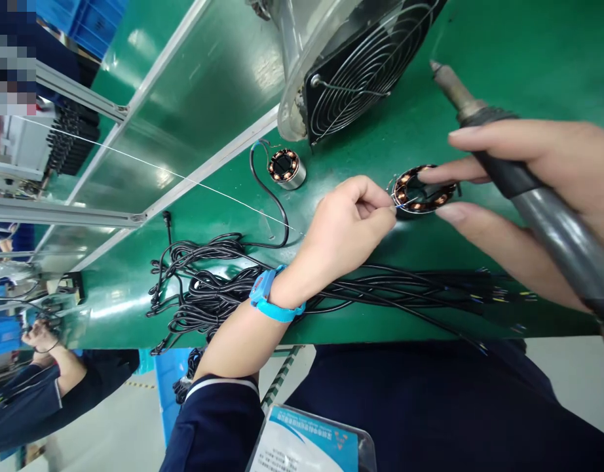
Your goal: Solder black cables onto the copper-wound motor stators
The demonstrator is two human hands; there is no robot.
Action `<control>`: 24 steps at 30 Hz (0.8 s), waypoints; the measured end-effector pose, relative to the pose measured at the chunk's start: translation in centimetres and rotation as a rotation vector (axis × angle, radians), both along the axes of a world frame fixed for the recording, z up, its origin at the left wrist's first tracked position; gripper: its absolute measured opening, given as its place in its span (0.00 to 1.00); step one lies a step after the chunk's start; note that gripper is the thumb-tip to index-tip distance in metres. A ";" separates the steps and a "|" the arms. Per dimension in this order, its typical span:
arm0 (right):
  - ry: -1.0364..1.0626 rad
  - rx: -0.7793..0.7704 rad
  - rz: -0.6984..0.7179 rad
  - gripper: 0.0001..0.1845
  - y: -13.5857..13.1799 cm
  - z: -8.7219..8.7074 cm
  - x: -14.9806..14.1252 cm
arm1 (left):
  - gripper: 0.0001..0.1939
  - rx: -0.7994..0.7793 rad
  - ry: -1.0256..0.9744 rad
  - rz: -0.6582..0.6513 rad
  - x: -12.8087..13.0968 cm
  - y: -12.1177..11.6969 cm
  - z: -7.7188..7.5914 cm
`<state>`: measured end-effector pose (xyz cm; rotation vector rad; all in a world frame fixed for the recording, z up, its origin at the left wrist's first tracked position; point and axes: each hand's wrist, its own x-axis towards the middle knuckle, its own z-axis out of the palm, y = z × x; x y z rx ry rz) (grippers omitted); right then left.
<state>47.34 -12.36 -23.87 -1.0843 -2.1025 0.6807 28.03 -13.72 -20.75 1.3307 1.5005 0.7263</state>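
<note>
Stator [422,206] wiring is apparently proceeding: left grip [354,216] pinching lead [401,206], right grip [580,164] holding soldering iron [552,219], tip [434,66] likely needing redirecting.

Dressed in a dark navy top [405,406] with a short left sleeve [213,426] edged by a thin white stripe [223,381]. Wearing a bright blue watch [263,288] with a lighter blue strap [281,313] at left and, nearer, a blue-and-white badge [306,436] with a reddish logo [342,440].

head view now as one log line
left hand: pinching wire by wound stator | right hand: gripping soldering iron, fingers at stator | iron tip: away from stator
</note>
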 end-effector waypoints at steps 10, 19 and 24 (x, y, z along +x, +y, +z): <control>-0.040 0.057 -0.024 0.27 0.5 -0.2 -0.8 | 0.03 0.038 -0.049 -0.049 -0.4 0.1 0.1; -0.016 0.255 0.129 0.28 2.7 -3.1 -1.8 | 0.06 -0.202 -0.085 -0.110 -2.1 1.4 2.0; 0.025 0.258 0.100 0.28 1.9 -2.7 -1.8 | 0.04 -0.216 -0.225 0.033 -1.5 1.7 1.1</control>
